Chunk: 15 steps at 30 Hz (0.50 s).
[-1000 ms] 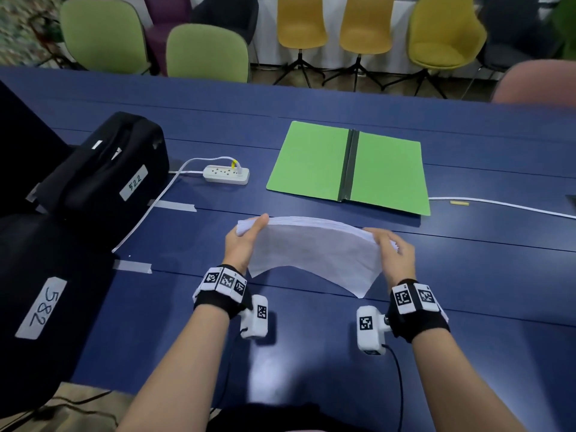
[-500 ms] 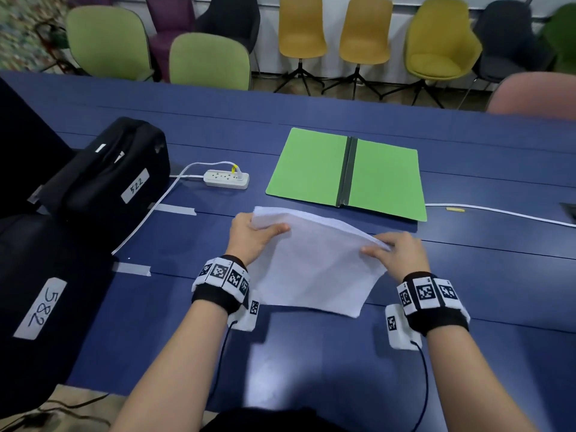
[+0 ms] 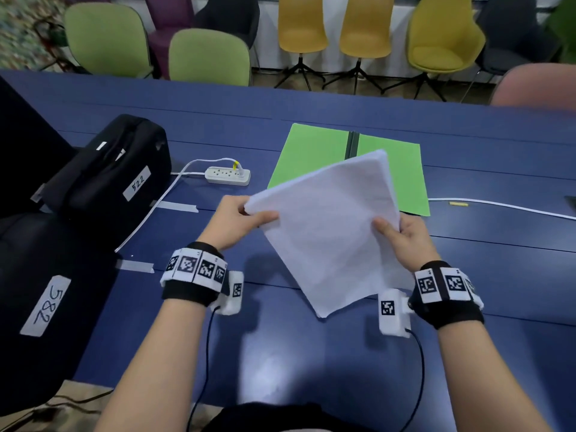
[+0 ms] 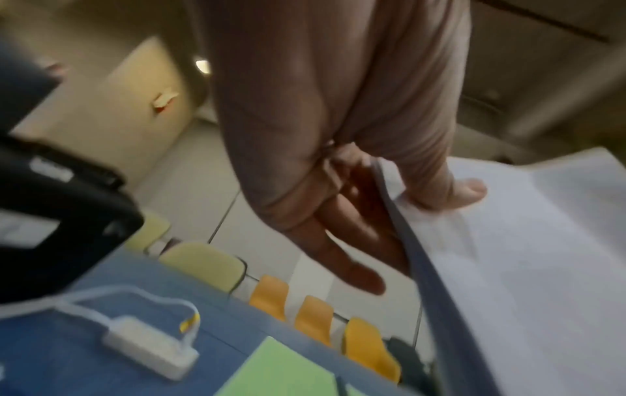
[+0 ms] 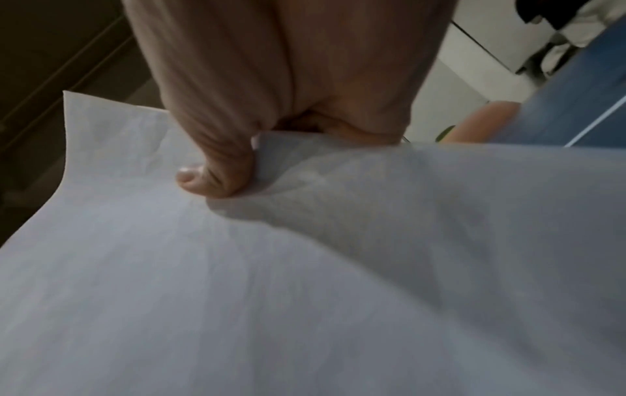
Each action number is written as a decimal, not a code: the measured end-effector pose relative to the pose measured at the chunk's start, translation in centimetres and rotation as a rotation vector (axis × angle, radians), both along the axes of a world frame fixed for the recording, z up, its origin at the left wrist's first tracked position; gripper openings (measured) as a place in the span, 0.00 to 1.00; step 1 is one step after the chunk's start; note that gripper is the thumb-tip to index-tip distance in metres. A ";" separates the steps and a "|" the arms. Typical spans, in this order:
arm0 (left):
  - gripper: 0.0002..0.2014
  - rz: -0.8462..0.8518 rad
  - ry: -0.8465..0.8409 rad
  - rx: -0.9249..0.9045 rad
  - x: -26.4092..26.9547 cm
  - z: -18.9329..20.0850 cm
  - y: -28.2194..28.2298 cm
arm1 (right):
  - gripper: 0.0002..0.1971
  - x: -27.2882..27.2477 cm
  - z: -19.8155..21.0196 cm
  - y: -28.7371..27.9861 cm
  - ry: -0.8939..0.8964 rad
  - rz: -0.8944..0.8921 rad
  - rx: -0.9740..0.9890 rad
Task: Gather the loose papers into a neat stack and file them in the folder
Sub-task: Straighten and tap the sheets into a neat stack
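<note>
Two hands, left hand [image 3: 232,221] and right hand [image 3: 406,241], are pinching opposite edges of the paper stack [image 3: 330,229], tilting above the table [image 3: 311,353], apparently squared, the open green folder [image 3: 308,151] lying just beyond, nearer the right grip.

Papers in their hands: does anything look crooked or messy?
The paper stack is held turned cornerwise above the table, gripped by the left hand and right hand. Its edges look even. The green folder lies open; nothing seems damaged.

both hands [image 3: 237,222] [image 3: 405,241] hold paper stack [image 3: 330,232] (over green folder [image 3: 308,151]).
</note>
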<state>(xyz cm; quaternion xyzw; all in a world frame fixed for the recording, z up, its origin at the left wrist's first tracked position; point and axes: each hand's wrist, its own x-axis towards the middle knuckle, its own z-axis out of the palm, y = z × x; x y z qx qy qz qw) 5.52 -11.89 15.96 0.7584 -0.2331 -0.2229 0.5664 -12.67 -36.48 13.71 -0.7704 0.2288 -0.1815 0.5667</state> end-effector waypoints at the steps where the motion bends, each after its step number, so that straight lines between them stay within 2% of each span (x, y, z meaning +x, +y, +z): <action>1: 0.04 0.059 0.071 -0.126 -0.2 0.0 0.0 | 0.21 0.0 0.2 0.2 -0.013 -0.024 0.024; 4: 0.15 0.111 0.269 -0.426 -1.4 0.6 -1.1 | 0.24 0.6 0.3 1.0 -0.082 -0.098 0.097; 6: 0.18 0.059 0.243 -0.471 -2.2 1.0 -1.9 | 0.23 0.8 -0.1 2.0 -0.161 -0.145 0.181; 8: 0.17 0.022 0.198 -0.443 -2.9 0.7 -2.4 | 0.20 0.4 -0.9 2.8 -0.186 -0.128 0.282; 10: 0.17 0.013 0.177 -0.313 -3.4 -0.7 -2.7 | 0.24 0.1 -2.1 3.1 -0.100 -0.103 0.299; 11: 0.17 0.004 0.181 -0.236 -3.7 -1.5 -2.9 | 0.22 -0.1 -2.6 3.1 -0.069 -0.093 0.305; 13: 0.13 0.007 0.227 -0.133 -4.6 -2.7 -3.3 | 0.12 -0.3 -2.8 3.1 -0.057 -0.090 0.333; 15: 0.09 0.025 0.264 -0.133 -5.3 -2.9 -3.7 | 0.13 -0.4 -2.2 3.0 -0.055 -0.097 0.344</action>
